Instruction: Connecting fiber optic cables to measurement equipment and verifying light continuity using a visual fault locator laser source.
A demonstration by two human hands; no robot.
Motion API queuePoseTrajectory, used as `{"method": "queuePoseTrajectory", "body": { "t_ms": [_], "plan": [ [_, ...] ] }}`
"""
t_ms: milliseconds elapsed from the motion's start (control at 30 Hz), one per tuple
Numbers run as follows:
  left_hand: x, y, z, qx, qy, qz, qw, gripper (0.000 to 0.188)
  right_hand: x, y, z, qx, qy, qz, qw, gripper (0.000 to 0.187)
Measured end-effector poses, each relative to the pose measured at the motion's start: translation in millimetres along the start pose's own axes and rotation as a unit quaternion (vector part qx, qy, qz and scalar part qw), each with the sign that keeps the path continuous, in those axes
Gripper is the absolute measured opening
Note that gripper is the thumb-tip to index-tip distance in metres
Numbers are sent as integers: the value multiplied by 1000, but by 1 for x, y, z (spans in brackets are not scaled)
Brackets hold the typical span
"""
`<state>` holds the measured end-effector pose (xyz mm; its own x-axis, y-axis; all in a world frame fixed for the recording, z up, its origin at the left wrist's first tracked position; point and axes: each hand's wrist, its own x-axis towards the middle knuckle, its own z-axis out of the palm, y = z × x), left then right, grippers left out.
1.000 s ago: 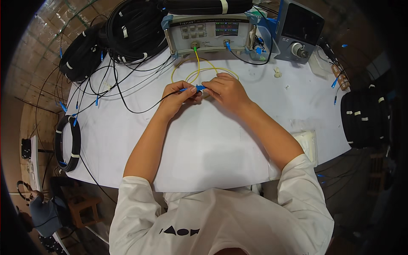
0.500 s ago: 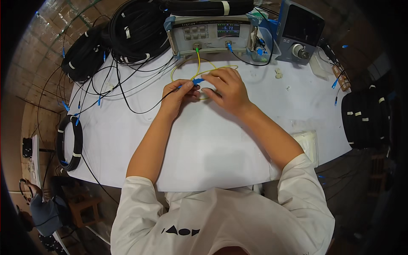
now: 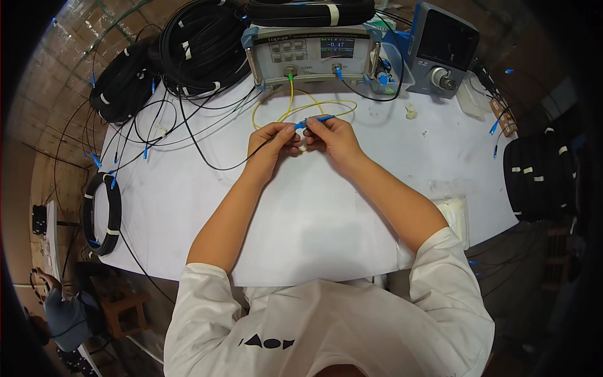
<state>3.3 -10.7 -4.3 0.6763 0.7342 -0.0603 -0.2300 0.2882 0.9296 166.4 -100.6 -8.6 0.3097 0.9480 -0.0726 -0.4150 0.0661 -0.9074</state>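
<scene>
Pinched between the fingertips of both hands, a small blue connector (image 3: 304,123) at the middle of the far half of the white table (image 3: 301,213). Left hand (image 3: 271,139) curled close, thumb and forefinger shut on the connector's left end, where a thin black cable (image 3: 207,154) joins and trails away leftward across the tabletop. Right hand (image 3: 334,136) likewise closed tight, fingertips gripping the right end, a short blue boot poking out just past them toward the upper right. Directly behind the hands, a loose loop of yellow fibre (image 3: 276,103) lying flat on the table and rising to a green plug in the front of a grey test meter (image 3: 314,55) with a lit display. Beside that plug, a blue plug with a dark lead curving off to the right. To the right of the meter, a second grey instrument (image 3: 445,47) with a dark screen and a round knob. At the far left corner, bundled coils of black cable (image 3: 163,50), several thin leads fanning over the table from them. Off the left edge, a smaller black coil (image 3: 100,213). Off the right edge, more black coils (image 3: 543,176) with white ties.
</scene>
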Motion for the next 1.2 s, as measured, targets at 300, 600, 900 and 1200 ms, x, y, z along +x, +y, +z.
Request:
{"method": "queuePoseTrajectory", "body": {
  "t_ms": [300, 600, 900, 1200],
  "plan": [
    [6, 2, -17, -33, -62, -23, 997, 23, 4, 3, -8, 72, -37, 26, 996, 30],
    [4, 2, -13, -30, -47, -24, 998, 24, 2, 4, -7, 61, -51, 11, 997, 22],
    [0, -1, 1, 54, 0, 17, 998, 27, -1, 3, 0, 43, -30, -16, 998, 26],
    [1, 2, -7, 15, -31, -14, 999, 25, -1, 5, -3, 52, -48, -31, 997, 23]
  ]
}}
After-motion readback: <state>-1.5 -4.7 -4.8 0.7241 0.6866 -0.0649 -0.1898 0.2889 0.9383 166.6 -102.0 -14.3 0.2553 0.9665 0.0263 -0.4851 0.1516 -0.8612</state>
